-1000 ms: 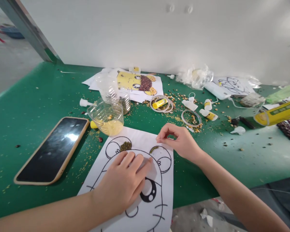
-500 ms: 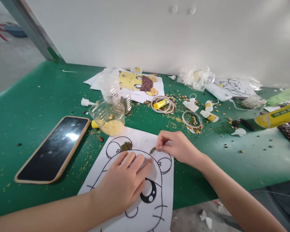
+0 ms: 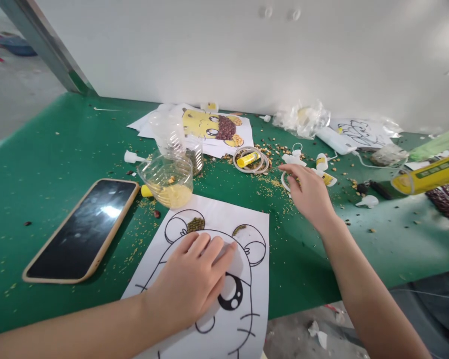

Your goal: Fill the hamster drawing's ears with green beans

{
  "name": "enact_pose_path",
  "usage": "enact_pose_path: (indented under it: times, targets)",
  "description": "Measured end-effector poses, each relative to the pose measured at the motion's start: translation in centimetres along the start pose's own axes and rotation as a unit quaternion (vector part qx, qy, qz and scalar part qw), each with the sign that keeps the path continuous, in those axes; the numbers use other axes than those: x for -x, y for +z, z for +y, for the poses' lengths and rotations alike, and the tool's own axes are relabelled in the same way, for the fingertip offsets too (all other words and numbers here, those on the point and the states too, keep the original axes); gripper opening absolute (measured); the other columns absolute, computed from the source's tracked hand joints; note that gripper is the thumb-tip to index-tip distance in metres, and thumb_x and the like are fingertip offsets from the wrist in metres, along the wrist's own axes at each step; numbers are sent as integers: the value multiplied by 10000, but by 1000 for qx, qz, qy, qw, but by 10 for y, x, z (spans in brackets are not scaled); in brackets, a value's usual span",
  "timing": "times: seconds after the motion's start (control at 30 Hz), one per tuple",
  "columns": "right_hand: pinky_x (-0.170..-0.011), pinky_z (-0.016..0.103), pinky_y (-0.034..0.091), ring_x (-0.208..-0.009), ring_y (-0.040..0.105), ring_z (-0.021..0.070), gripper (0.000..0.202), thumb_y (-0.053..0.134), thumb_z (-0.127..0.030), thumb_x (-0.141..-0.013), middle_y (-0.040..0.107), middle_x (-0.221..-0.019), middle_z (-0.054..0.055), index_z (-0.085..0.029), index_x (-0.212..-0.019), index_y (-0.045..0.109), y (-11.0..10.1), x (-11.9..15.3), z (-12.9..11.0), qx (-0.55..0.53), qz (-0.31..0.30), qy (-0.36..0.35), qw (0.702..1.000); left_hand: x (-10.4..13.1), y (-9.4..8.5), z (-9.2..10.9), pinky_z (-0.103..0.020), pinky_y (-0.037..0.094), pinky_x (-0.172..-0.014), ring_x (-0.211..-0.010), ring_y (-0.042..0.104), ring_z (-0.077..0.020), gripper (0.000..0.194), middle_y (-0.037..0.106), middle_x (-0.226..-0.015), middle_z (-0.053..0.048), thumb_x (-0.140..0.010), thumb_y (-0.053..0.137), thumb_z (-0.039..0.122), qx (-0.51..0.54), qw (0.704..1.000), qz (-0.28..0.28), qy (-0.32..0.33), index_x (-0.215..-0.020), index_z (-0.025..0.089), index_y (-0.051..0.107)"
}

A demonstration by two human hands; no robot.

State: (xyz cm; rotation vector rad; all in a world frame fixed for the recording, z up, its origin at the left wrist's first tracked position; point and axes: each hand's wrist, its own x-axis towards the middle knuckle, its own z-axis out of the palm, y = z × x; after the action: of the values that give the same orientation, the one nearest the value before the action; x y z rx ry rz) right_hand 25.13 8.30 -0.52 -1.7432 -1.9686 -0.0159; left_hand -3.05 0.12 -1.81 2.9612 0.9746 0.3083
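A pale wall [image 3: 224, 55] stands behind a green table [image 3: 82, 129] that fills most of the view. Near the table's front edge lies a white sheet of paper [image 3: 260, 299] printed with the outline of a round-eared animal; this is the sheet under the person's left hand. A phone [image 3: 78, 229] in a tan case lies face up on the table to its left.

The left hand [image 3: 194, 279] rests palm down on the drawing, fingers slightly spread and the forefinger pointing toward the right ear. The right hand [image 3: 310, 194] is past the paper's upper right corner, its fingers bent, with thumb and forefinger apart. Their tips are small in this view, so I cannot tell whether a seed is between them.

Farther back lies a coloured picture [image 3: 200, 122] with a yellow face and dark red beans. A yellow tube [image 3: 434, 172] reaches in from the right edge. A clear plastic cup [image 3: 153, 172] holding yellow grain [image 3: 179, 196] stands just beyond the paper. A clear ring [image 3: 284, 182] is partly hidden by the right hand. Smallest are the green beans [image 3: 196, 225] packed into part of the left ear, with a few in the right.
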Motion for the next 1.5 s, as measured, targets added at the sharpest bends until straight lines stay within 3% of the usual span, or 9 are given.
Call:
enact_pose_path:
  times: [0.13, 0.27, 0.4, 0.53, 0.67, 0.8, 1.0, 1.17, 1.5]
  targets:
    - [-1047, 444, 326, -1267, 387, 257, 453, 339, -150, -877, 474, -1347, 111, -130, -1320, 429, 15, 0, 6, 39, -78, -21, 996, 0, 1, 0, -366, 356, -761, -810, 443, -202, 367, 540, -913, -36, -871, 421, 272, 1, 1000, -1, 0, -1223, 217, 509]
    - [-1083, 471, 267, -1352, 249, 261, 499, 317, -204, -895, 334, -1450, 93, -130, -1388, 322, 31, -2, 19, 46, -110, -6, 993, -1, 1, 0, -375, 362, -769, -822, 451, -205, 367, 544, -929, -37, -874, 417, 272, 10, 1000, -3, -10, -1227, 226, 507]
    - [-1068, 448, 297, -1301, 350, 258, 429, 343, -186, -879, 480, -1345, 91, -162, -1290, 466, 35, -7, 30, 26, -99, 6, 995, -1, 2, 0, -377, 363, -771, -832, 452, -208, 372, 546, -942, -44, -871, 421, 264, 13, 1000, -2, -10, -1230, 221, 506]
    - [-984, 429, 381, -1164, 491, 235, 405, 342, -160, -859, 577, -1223, 77, -203, -1223, 513, 16, -13, 41, 22, -53, 18, 998, -1, 1, 0, -382, 366, -777, -831, 452, -208, 379, 546, -944, -43, -872, 417, 260, 14, 1000, -4, -11, -1240, 223, 499]
    - [-831, 440, 443, -964, 574, 268, 307, 424, -200, -801, 648, -1008, 111, -175, -1052, 599, -10, -13, 59, 73, 25, 160, 984, -1, 1, 0, -382, 366, -776, -826, 454, -207, 370, 549, -943, -39, -875, 413, 257, 19, 1000, -8, -11, -1232, 229, 506]
    - [-737, 413, 443, -836, 605, 276, 193, 528, -302, -755, 675, -842, 108, -180, -837, 653, -17, -11, 64, 66, -38, 277, 958, -1, 1, 0, -381, 362, -781, -835, 453, -208, 362, 550, -948, -42, -877, 410, 255, 20, 1000, -2, -11, -1223, 229, 514]
    - [-675, 287, 459, -725, 627, 157, 252, 459, -272, -795, 697, -851, 47, -193, -949, 643, -6, -15, 60, -61, -33, 213, 975, 0, 0, 2, -388, 361, -789, -845, 455, -212, 370, 550, -955, -55, -875, 410, 235, 23, 1000, -9, -14, -1230, 225, 514]
    - [-646, 326, 424, -690, 586, 195, 131, 579, -234, -678, 666, -738, 50, -185, -763, 667, -10, -14, 64, -17, 1, 218, 976, -1, 0, 2, -397, 366, -784, -852, 456, -222, 365, 548, -957, -63, -878, 401, 230, 28, 999, -10, -18, -1222, 214, 521]
    - [-566, 279, 360, -612, 538, 158, 113, 603, -293, -698, 618, -636, 16, -193, -671, 646, -9, -11, 50, 2, -77, 173, 982, 1, 1, 0, -399, 373, -790, -848, 455, -218, 372, 548, -971, -58, -884, 402, 249, 26, 1000, -15, -8, -1240, 216, 502]
